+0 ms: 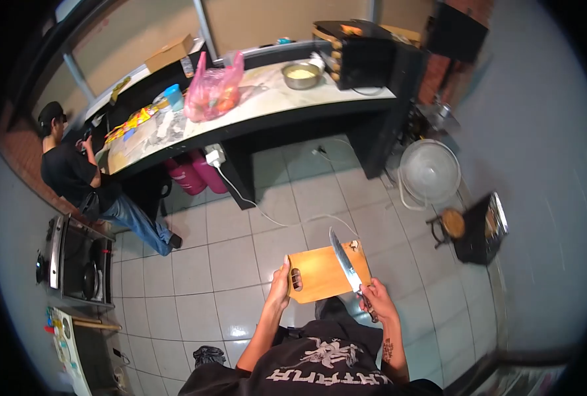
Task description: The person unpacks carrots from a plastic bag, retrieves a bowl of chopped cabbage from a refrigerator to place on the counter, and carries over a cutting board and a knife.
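Observation:
A wooden cutting board (321,274) is held level in front of the body, above the tiled floor. My left hand (280,285) is closed on its left edge, beside the oval handle slot. In my right hand (377,302) is a large knife (345,261), gripped by its dark handle. The blade points forward and lies over the right part of the board; whether it touches the wood I cannot tell. My right hand is at the board's right corner. A small pale bit sits near the board's far right corner.
Ahead stands a long counter (267,99) with a pink bag (215,92), a metal bowl (301,75) and a black oven (356,56). Another person (75,162) stands at the left. A white cable (267,216) crosses the floor. On the right are a round tub (429,171) and a stool (452,223).

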`<state>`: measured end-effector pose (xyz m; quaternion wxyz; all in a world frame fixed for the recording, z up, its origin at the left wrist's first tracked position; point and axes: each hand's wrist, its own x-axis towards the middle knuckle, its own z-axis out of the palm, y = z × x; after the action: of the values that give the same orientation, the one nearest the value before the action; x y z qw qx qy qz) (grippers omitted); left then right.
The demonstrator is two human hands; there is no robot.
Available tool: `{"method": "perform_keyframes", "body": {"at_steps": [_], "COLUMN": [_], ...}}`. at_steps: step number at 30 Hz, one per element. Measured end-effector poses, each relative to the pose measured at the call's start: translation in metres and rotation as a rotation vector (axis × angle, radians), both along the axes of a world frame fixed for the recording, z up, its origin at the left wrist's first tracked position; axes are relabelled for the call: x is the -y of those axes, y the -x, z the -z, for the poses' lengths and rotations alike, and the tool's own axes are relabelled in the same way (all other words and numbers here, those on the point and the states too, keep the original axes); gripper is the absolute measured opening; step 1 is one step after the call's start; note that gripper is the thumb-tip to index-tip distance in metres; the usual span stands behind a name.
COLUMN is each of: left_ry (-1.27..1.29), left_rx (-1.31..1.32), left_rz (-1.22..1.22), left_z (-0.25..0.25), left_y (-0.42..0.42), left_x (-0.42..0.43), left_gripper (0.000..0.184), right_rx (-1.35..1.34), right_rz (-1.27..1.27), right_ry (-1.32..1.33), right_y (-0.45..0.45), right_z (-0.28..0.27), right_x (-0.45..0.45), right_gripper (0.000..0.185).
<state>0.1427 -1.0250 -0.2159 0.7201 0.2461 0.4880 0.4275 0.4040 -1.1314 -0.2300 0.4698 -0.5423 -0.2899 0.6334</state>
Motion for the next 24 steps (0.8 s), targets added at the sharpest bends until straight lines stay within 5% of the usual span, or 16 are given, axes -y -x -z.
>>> {"method": "perform_keyframes", "body": {"at_steps": [13, 21, 24], "left_ry": [0.026, 0.03, 0.015], "left_rx": [-0.06, -0.036, 0.003], "left_rz": [-0.345, -0.259, -0.203], "left_z": [-0.021, -0.009, -0.009], "left_y": [-0.008, -0.005, -0.01], "left_x": [-0.237, -0.443, -0.537], "left_gripper": [0.048, 0.048, 0.047], "right_rx": [0.147, 0.162, 0.579], "right_rz": [-0.456, -0.381, -0.354], "right_ry": [0.031, -0.097, -0.244], "right_y": [-0.039, -0.07, -0.084], "right_z": [-0.037, -0.049, -0.07], "right_x": [-0.329, -0.486, -0.562], "right_gripper": [0.02, 0.02, 0.018]}}
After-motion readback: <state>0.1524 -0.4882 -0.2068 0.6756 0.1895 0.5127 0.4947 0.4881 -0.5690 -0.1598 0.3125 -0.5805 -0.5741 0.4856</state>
